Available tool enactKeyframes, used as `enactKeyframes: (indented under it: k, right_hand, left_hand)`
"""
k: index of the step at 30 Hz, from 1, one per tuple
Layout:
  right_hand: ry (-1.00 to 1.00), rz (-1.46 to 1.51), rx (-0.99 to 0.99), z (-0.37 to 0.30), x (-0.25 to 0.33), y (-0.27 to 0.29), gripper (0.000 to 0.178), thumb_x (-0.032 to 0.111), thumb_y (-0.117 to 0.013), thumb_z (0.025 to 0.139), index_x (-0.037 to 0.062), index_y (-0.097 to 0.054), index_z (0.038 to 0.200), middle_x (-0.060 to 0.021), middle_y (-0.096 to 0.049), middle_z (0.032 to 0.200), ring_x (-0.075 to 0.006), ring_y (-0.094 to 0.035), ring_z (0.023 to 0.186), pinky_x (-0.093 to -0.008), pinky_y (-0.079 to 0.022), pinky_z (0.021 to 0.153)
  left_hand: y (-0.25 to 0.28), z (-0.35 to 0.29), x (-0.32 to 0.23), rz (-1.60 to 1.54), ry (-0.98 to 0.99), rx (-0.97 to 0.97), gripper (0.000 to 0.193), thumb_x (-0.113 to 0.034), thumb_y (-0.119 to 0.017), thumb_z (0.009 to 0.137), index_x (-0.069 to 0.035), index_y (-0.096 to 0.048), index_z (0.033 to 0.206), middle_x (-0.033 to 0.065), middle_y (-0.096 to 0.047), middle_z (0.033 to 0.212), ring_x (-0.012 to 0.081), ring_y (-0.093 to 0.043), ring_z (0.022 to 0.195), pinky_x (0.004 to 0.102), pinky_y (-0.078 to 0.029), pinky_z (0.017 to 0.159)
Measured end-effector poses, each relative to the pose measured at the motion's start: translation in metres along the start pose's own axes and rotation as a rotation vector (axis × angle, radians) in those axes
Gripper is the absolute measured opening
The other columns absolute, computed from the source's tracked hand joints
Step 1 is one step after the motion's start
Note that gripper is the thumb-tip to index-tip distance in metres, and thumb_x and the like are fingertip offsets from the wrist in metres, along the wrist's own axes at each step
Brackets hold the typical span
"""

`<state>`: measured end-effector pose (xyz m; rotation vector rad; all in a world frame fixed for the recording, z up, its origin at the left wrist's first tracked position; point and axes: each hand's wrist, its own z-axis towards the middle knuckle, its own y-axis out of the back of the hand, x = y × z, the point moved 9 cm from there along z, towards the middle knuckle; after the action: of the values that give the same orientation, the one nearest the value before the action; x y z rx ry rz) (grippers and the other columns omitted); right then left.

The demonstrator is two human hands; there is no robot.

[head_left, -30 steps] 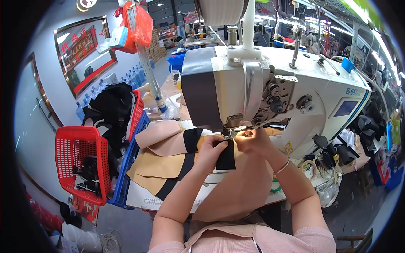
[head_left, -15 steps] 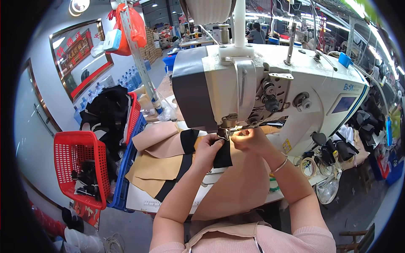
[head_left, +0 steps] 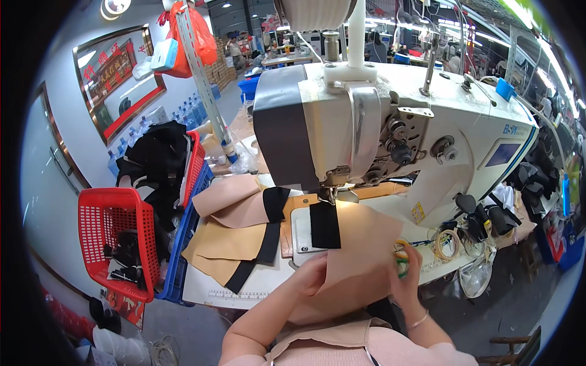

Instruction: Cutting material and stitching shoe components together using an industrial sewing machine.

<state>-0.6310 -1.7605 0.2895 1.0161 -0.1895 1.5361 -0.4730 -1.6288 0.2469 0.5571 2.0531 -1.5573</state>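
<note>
A pinkish-beige fabric piece point(head_left: 360, 256) with a black strip point(head_left: 325, 226) at its left end runs from beneath the sewing machine's presser foot point(head_left: 330, 194) toward my lap. My left hand point(head_left: 310, 276) grips its lower left edge, the fingers partly behind the cloth. At the cloth's right edge my right hand point(head_left: 408, 274) is closed around what look like scissors point(head_left: 401, 256), with yellow and green looped handles. Their blades are hidden. The sewing machine point(head_left: 390, 134) stands just beyond both hands, its lamp lighting the cloth near the needle.
Beige and tan pieces with black edges point(head_left: 229, 244) lie stacked left of the machine bed point(head_left: 299, 235). Farther left, a red basket point(head_left: 116, 195) and a blue crate point(head_left: 174, 268) hold black material. Tape rolls point(head_left: 447, 244) and a plastic bag point(head_left: 475, 277) hang at the table's right edge.
Both hands have left the needle area and come toward me. My left hand now grips the cloth's near edge; my right has moved down right to the scissors.
</note>
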Motion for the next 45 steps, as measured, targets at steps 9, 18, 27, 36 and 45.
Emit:
enactKeyframes:
  k: [9, 18, 27, 36, 45]
  right_hand:
    - [-0.816, 1.244, 0.299, -0.044, -0.042, 0.005, 0.06, 0.0, -0.063, 0.077, -0.0023, -0.039, 0.131, -0.0116, -0.055, 0.12, -0.0184, -0.055, 0.107, -0.0322, -0.047, 0.089]
    - [-0.364, 0.446, 0.148, 0.001, -0.04, 0.067, 0.026, -0.011, -0.061, 0.076, -0.0032, -0.064, 0.1, -0.0053, -0.065, 0.092, -0.0111, -0.062, 0.082, -0.0225, -0.05, 0.073]
    - [-0.388, 0.52, 0.179, 0.006, -0.043, 0.064, 0.027, -0.011, -0.059, 0.077, -0.0038, -0.063, 0.104, -0.0085, -0.066, 0.096, -0.0143, -0.064, 0.084, -0.0242, -0.051, 0.076]
    - [-0.401, 0.536, 0.17, 0.007, -0.043, 0.063, 0.027, -0.011, -0.058, 0.078, -0.0043, -0.062, 0.104, -0.0091, -0.066, 0.096, -0.0147, -0.064, 0.084, -0.0244, -0.051, 0.076]
    - [-0.499, 0.643, 0.12, 0.01, -0.049, 0.074, 0.028, -0.011, -0.059, 0.076, -0.004, -0.063, 0.103, -0.0101, -0.067, 0.096, -0.0149, -0.065, 0.08, -0.0248, -0.053, 0.074]
  left_hand:
    - [-0.024, 0.017, 0.015, -0.391, -0.053, -0.014, 0.041, -0.027, -0.038, 0.095, 0.002, -0.047, 0.122, 0.014, -0.056, 0.116, 0.0255, -0.057, 0.104, 0.0391, -0.046, 0.092]
    - [-0.012, -0.006, -0.089, 0.246, -0.296, -0.229, 0.021, -0.02, -0.059, 0.088, -0.006, -0.057, 0.104, 0.0058, -0.064, 0.095, 0.0107, -0.062, 0.073, 0.0236, -0.05, 0.052]
    - [0.004, -0.005, -0.058, 0.214, -0.197, -0.335, 0.018, -0.011, -0.068, 0.081, -0.002, -0.055, 0.087, 0.0033, -0.057, 0.071, 0.0089, -0.055, 0.057, 0.0189, -0.046, 0.049]
    - [0.002, -0.004, -0.064, 0.347, -0.253, -0.314, 0.017, -0.013, -0.067, 0.082, -0.001, -0.055, 0.077, 0.0037, -0.054, 0.065, 0.0094, -0.052, 0.055, 0.0214, -0.043, 0.05]
    - [-0.009, -0.011, -0.065, 0.422, -0.269, -0.286, 0.02, -0.014, -0.064, 0.084, -0.002, -0.056, 0.071, 0.0032, -0.053, 0.061, 0.0097, -0.049, 0.054, 0.0228, -0.039, 0.05]
